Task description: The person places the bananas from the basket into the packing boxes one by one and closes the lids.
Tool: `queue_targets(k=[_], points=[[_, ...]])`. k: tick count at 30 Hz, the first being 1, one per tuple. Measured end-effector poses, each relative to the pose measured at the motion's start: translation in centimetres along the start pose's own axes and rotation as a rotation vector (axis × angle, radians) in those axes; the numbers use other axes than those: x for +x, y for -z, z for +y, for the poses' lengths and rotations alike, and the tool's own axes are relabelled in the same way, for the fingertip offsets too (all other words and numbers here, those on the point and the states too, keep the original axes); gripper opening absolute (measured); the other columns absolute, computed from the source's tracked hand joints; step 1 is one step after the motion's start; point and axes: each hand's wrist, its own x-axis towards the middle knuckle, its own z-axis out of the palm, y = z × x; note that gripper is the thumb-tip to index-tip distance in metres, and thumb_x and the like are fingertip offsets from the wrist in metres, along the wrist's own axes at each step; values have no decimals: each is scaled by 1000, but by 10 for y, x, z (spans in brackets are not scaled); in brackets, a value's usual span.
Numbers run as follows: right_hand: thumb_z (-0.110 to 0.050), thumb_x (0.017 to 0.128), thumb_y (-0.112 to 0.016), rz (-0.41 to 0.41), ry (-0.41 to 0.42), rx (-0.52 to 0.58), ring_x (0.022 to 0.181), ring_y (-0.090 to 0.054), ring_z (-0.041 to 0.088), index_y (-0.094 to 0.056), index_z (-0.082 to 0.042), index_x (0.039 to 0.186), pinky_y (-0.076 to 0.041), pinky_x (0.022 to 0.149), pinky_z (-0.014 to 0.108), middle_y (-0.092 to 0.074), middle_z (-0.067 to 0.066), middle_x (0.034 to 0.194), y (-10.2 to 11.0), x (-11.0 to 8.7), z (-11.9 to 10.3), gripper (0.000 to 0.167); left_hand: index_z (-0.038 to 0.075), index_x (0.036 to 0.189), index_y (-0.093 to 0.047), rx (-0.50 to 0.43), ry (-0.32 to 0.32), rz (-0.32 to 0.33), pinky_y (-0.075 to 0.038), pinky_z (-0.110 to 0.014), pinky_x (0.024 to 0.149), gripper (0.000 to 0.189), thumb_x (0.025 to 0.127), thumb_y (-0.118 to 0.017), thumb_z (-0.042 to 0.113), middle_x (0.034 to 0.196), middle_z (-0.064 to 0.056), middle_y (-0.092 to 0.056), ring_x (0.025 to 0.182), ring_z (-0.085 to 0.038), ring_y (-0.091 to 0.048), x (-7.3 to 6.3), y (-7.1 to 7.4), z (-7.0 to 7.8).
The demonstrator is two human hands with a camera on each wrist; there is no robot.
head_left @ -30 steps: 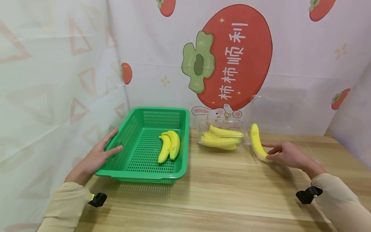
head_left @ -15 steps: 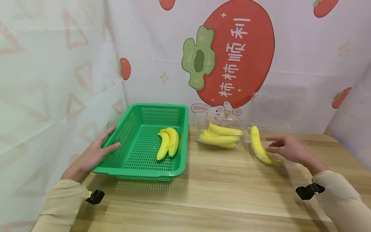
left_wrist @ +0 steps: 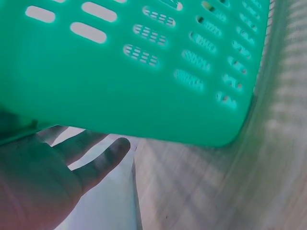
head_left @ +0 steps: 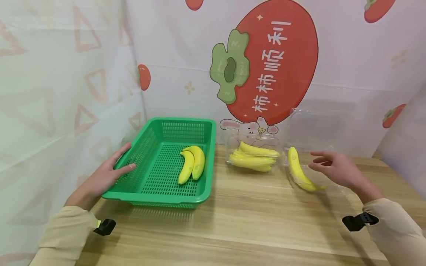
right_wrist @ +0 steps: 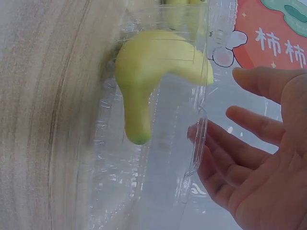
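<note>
A green plastic basket (head_left: 155,195) stands on the left, with two bananas (head_left: 191,164) lying side by side in it. My left hand (head_left: 100,180) holds the basket's left rim, thumb over the inside; in the left wrist view its fingers (left_wrist: 103,163) lie along the outer wall. My right hand (head_left: 339,170) hovers with relaxed fingers, holding nothing, just right of a single banana (head_left: 299,173). That banana lies in an open clear plastic clamshell box (right_wrist: 199,143). In the right wrist view the fingertips are close to the box's edge; whether they touch it I cannot tell.
Between basket and open box sits another clear box (head_left: 229,147) holding several bananas (head_left: 254,160). The raised clear lid (head_left: 319,127) leans near the printed back curtain (head_left: 179,44). Wood-grain tabletop (head_left: 233,229) spreads in front; a curtain borders the left side.
My right hand has let go of the banana, which has settled lower in the clear box, and has drawn slightly right. The left hand stays at the basket's rim.
</note>
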Motion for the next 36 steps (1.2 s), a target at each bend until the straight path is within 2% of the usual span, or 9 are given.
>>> queue_targets(k=[7,12,16,19,25,31,36], points=[[-43,109,-60,19,-30,23,123,-66,53,-47,2,157,-60,89,61,-64,35,140,2,2,-2,68,29,173,3,13,16,-13,-14,-81,121,90,109,-59,41,180,-14,6,163,-53,2,0,-3,7],[-43,109,-59,57,-28,55,127,-62,55,-43,2,160,-60,90,61,-59,37,145,6,7,-7,70,27,173,2,11,11,-14,-12,-82,121,90,109,-60,40,180,-14,6,163,-53,3,0,-4,9],[-46,108,-59,124,-41,100,129,-61,52,-43,-2,160,-61,83,42,-58,34,147,10,12,-18,70,27,173,1,12,8,-15,-12,-82,120,90,109,-60,40,180,-13,7,163,-53,5,0,-4,9],[-50,107,-60,182,-71,151,132,-60,46,-45,-7,160,-52,81,27,-59,28,149,11,17,-31,70,28,173,3,14,15,-20,-15,-81,120,89,110,-59,40,180,-14,8,162,-54,2,0,-4,8],[-56,104,-60,290,-110,282,134,-60,36,-50,-14,159,-47,82,16,-61,20,150,11,29,-66,70,28,172,5,5,13,-32,-20,-79,119,88,111,-57,38,180,-15,11,162,-55,0,0,-5,9],[-49,104,-64,364,-86,419,120,-64,18,-56,-15,155,-50,85,17,-66,16,143,6,45,-105,61,29,172,5,14,-1,-27,-12,-83,119,89,110,-58,40,180,-12,11,162,-54,7,-1,-5,10],[-42,104,-67,377,-71,540,105,-65,10,-60,-12,151,-52,87,19,-67,10,132,-1,57,-140,56,29,172,5,32,-11,-22,-9,-85,118,90,110,-58,41,180,-9,10,163,-53,10,-2,-4,12]])
